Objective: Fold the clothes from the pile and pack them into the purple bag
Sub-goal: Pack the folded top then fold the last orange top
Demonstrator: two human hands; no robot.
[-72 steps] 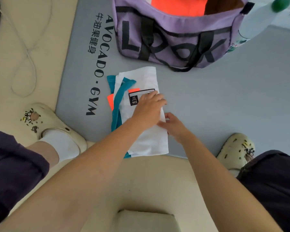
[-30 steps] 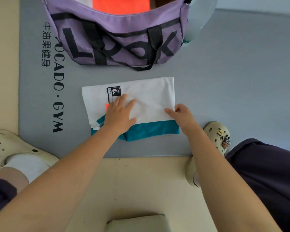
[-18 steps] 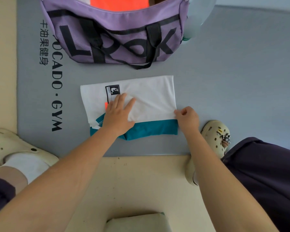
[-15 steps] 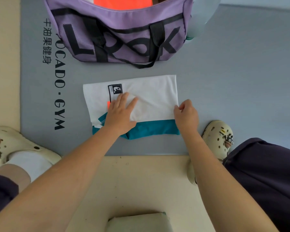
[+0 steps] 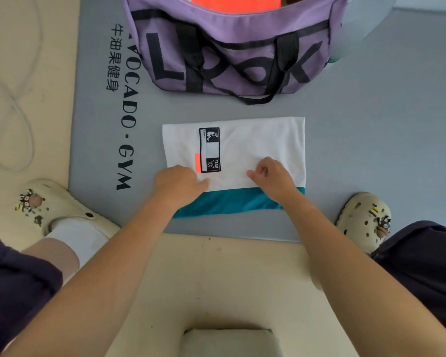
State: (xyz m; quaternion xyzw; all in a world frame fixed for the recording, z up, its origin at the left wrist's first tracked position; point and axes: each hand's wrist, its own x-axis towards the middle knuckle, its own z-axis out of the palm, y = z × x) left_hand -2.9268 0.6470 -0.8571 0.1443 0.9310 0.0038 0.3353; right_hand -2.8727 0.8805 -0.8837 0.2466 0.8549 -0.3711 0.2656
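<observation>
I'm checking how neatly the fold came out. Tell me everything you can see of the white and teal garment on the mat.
The folded garment lies flat as a rectangle on the grey mat, just in front of the purple bag. Its top is soft white fabric with a black patch marked TEAM and a small orange tab; a shiny teal band runs along the near edge. The left hand rests on its near left corner, and the right hand pinches the white layer.

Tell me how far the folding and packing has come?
Done: an orange garment already lies in the purple bag. In hand: left hand and right hand rest on the folded white and teal garment. Left: putting it in the bag.
</observation>
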